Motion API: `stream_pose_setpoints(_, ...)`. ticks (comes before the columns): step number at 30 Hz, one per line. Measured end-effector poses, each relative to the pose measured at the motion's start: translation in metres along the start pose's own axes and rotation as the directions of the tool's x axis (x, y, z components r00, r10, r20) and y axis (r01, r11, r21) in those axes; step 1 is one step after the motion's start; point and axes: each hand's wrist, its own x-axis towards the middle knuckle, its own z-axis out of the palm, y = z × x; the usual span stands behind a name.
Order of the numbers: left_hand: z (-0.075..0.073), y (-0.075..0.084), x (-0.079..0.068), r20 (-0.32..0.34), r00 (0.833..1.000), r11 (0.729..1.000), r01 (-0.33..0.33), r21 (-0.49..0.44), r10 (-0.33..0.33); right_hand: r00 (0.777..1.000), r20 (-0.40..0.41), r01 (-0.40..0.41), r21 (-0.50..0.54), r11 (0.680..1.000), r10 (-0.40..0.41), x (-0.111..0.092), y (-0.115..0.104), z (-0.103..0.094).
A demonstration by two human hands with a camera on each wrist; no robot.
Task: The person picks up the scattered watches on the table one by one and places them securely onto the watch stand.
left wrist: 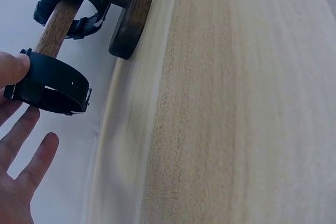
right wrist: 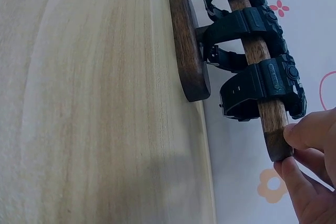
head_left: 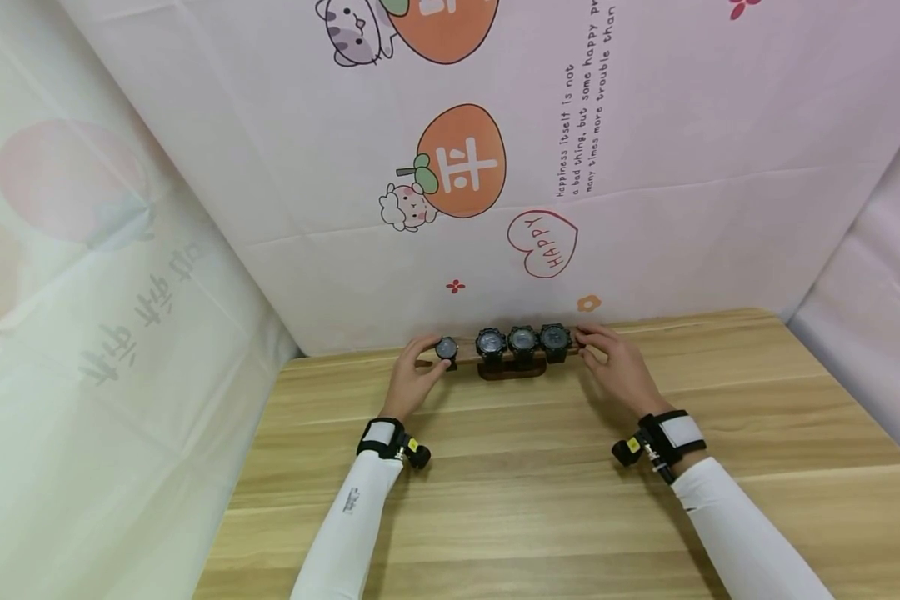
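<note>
A dark wooden watch stand (head_left: pixel 512 369) stands at the table's back edge, its bar (right wrist: pixel 256 50) running sideways above the base. Three large black watches hang around the bar, the rightmost watch (head_left: pixel 555 337) nearest my right hand. Toward the bar's left end is a smaller black watch (left wrist: pixel 55 83), its closed strap around the bar. My left hand (head_left: pixel 411 379) pinches this smaller watch between thumb and fingers, the other fingers spread below it in the left wrist view. My right hand (head_left: pixel 621 367) pinches the bar's right end with thumb and fingertips.
Right behind the stand rises a white printed cloth (head_left: pixel 645 167), and another cloth (head_left: pixel 82 333) hangs along the left side. The wood-grain tabletop (head_left: pixel 525 500) stretches in front of the stand, between my forearms. Each wrist wears a strapped camera.
</note>
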Motion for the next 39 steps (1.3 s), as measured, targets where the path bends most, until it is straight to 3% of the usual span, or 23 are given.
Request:
stream_pose_setpoints(31, 0.013, 0.004, 0.007, 0.034, 0.999, 1.0, -0.025, -0.009, 0.026, 1.0, -0.009, 0.007, 0.003, 1.0, -0.007, 0.0, -0.001, -0.001)
stream_pose_setpoints(39, 0.017, 0.008, 0.008, 0.036, 0.999, 0.999, -0.033, 0.034, 0.032, 1.0, -0.006, 0.008, 0.006, 1.0, -0.008, 0.0, -0.002, 0.0)
